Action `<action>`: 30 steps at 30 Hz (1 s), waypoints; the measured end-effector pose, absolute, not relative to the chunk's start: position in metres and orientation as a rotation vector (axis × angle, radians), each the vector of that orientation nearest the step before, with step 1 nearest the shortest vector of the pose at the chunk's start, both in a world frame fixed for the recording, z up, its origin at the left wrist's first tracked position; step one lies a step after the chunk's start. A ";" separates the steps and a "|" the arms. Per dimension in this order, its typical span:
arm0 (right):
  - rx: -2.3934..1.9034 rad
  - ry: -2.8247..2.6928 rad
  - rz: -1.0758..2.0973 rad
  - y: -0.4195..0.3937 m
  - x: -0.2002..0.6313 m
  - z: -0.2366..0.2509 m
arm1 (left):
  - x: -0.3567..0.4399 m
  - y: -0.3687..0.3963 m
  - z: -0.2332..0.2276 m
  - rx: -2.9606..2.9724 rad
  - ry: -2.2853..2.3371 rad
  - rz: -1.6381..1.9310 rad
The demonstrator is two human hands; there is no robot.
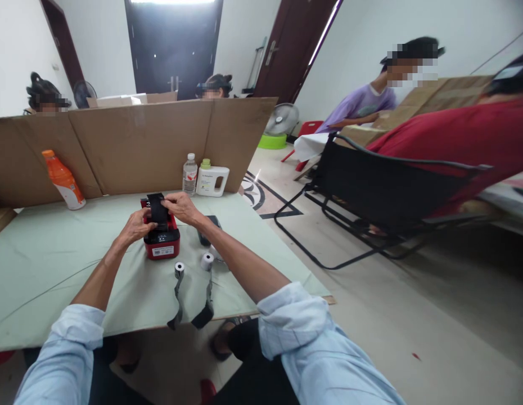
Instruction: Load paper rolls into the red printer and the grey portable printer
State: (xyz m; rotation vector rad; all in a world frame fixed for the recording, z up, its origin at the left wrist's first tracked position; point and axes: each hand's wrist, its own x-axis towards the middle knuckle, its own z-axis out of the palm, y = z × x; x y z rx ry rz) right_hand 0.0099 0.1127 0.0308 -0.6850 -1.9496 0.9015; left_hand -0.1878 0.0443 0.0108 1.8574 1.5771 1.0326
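Note:
A small red and black box-shaped device (162, 247), with a white label on its front, rests on the table before me. It looks like a small printer. A wide black strip (159, 212) stands up over its top. My right hand (183, 208) pinches the strip's upper right edge. From the other side, my left hand (137, 226) has its thumb and fingers closed at the strip's left edge, low down by the device. Nearer to me are two small white paper rolls, a left roll (179, 266) and a right roll (207, 260), each trailing a dark strip toward the table edge.
A dark flat object (208, 229) lies partly hidden under my right forearm. Behind stand an orange bottle (64, 179), a clear bottle (189, 175) and a white jug (211, 180), before a cardboard screen (143, 143). A black folding chair (371, 185) and other people are to the right.

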 end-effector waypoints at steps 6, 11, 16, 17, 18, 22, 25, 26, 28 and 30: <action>-0.527 -1.926 0.943 0.101 0.016 0.071 | -0.176 0.035 0.024 1.674 1.249 1.176; -0.463 -1.903 0.916 0.088 0.023 0.094 | -0.166 0.018 0.036 1.652 1.109 1.252; -0.422 -1.866 0.954 0.067 0.036 0.105 | -0.168 -0.002 0.047 1.653 1.127 1.273; -0.424 -1.861 0.962 0.061 0.039 0.106 | -0.170 -0.007 0.049 1.664 1.160 1.280; -0.430 -1.859 0.969 0.054 0.043 0.106 | -0.173 -0.012 0.050 1.678 1.195 1.284; -0.471 -1.844 1.033 0.022 0.055 0.097 | -0.186 -0.042 0.054 1.715 1.356 1.267; -0.507 -1.836 1.119 -0.006 0.062 0.081 | -0.193 -0.067 0.057 1.797 1.496 1.221; -0.525 -1.841 1.141 -0.014 0.065 0.075 | -0.194 -0.074 0.059 1.850 1.538 1.201; -0.569 -1.856 1.161 -0.029 0.073 0.064 | -0.191 -0.084 0.062 1.971 1.599 1.170; -0.631 -1.852 1.143 -0.038 0.086 0.053 | -0.181 -0.088 0.065 2.086 1.597 1.133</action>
